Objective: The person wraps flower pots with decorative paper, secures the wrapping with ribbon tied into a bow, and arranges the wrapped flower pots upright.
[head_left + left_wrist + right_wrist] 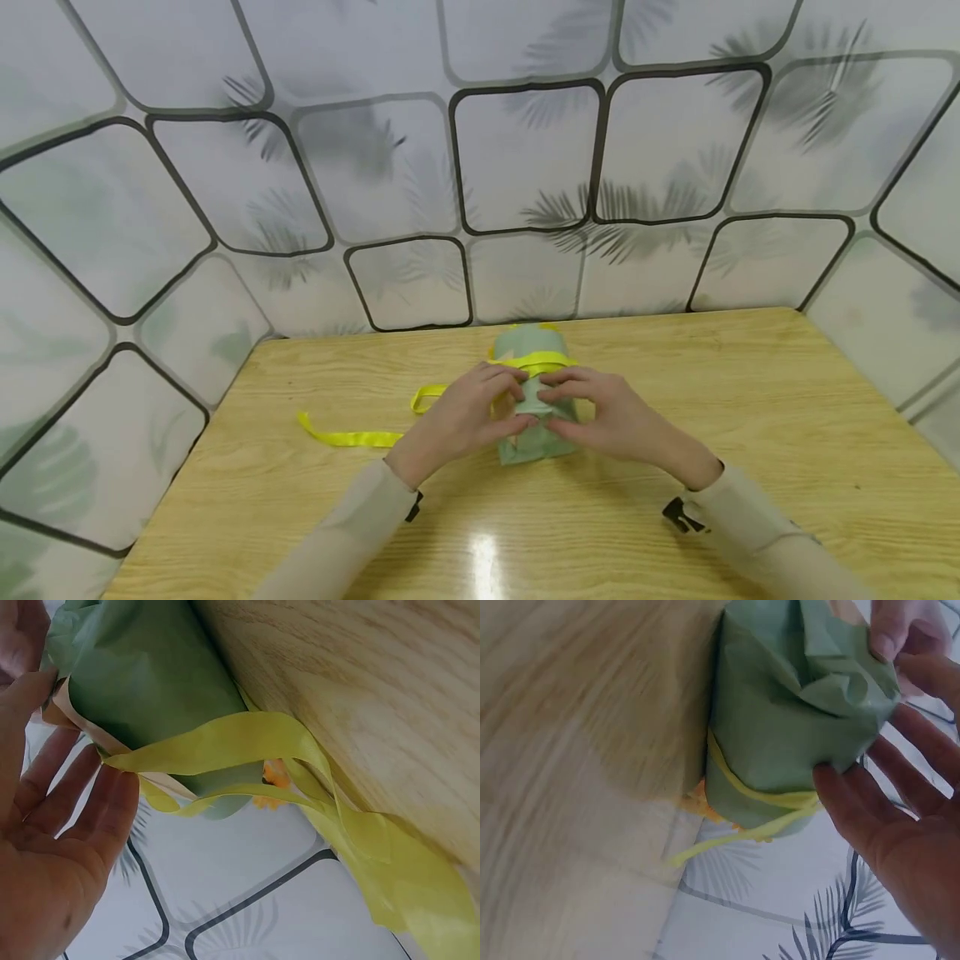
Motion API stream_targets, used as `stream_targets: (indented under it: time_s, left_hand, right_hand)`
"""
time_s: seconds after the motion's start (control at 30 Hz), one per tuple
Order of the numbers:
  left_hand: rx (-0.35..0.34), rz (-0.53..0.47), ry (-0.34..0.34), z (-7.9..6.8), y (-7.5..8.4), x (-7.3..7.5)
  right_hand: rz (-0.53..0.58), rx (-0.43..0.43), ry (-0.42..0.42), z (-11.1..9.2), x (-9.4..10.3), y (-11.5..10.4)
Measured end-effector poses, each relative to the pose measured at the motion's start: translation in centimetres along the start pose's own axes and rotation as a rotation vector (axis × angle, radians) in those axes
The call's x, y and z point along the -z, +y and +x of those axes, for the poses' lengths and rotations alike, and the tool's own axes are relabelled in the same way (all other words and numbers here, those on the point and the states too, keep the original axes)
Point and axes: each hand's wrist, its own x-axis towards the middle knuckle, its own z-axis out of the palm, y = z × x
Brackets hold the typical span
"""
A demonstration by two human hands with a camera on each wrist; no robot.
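Observation:
A bouquet wrapped in green paper (536, 450) lies on the table with its folded paper end toward me. Orange flowers (275, 780) peek out at its far end. Yellow ribbon (542, 360) crosses the wrap, and a long tail trails off to the left. My left hand (480, 408) pinches the paper from the left, fingertips beside the ribbon. From the right, my right hand (603, 412) holds the same paper between thumb and fingers. Creased folds (840, 682) gather between the hands in the right wrist view. Part of the paper is hidden behind the fingers.
The wooden table (750, 400) spreads out on both sides. A patterned curtain-like backdrop (532, 158) with dark outlines and leaf prints stands behind it and at the sides. A ribbon loop (426, 398) and the ribbon's loose end (352, 438) lie left of the bouquet.

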Motion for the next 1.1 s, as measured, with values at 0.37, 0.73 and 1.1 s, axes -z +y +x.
stream_targets:
  time_s: [0.37, 0.73, 1.1]
  left_hand:
    - [0.01, 0.008, -0.004, 0.4, 0.2, -0.1]
    - [-0.002, 0.028, 0.03, 0.2, 0.1, -0.3]
    - [-0.017, 0.032, 0.051, 0.1, 0.0, -0.4]
  right_hand:
    - [-0.149, -0.215, 0.059, 2.3, 0.9, 2.8]
    - [-0.211, -0.286, 0.122, 1.0, 3.1, 2.9]
    - [-0.361, -0.266, 0.237, -2.6, 7.8, 3.1]
